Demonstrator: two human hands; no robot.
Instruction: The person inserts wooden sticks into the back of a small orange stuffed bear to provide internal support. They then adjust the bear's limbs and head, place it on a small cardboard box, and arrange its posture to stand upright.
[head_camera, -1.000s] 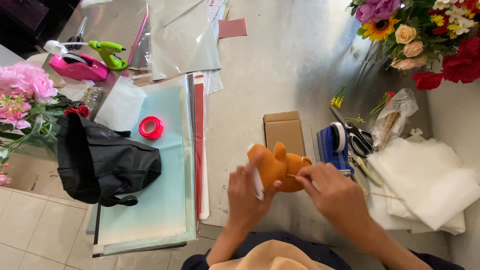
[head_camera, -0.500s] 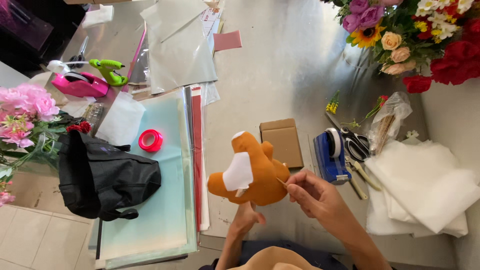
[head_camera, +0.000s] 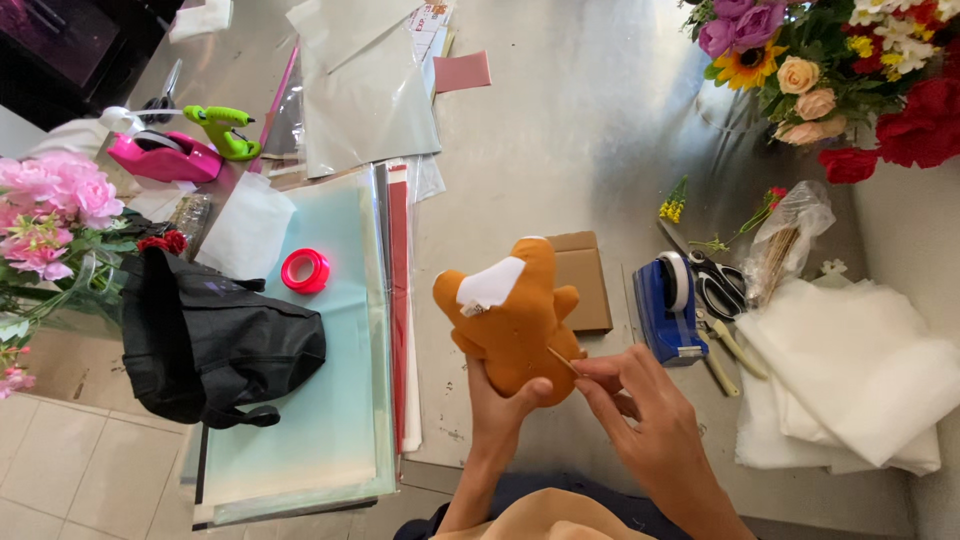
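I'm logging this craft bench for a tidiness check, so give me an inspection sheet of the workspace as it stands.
Surface: grey table, crowded at both sides.
Job's things: orange plush toy with a white patch, held upright; thin stick at its side.
Clutter: black bag, red tape roll, stacked sheets, cardboard piece, blue tape dispenser, scissors, white fabric, pink tape dispenser, green glue gun.
Hands: left hand grips the toy from below; right hand pinches the stick.
Cables: nothing seen.
Surroundings: flower bouquet top right, pink flowers left, tiled floor.
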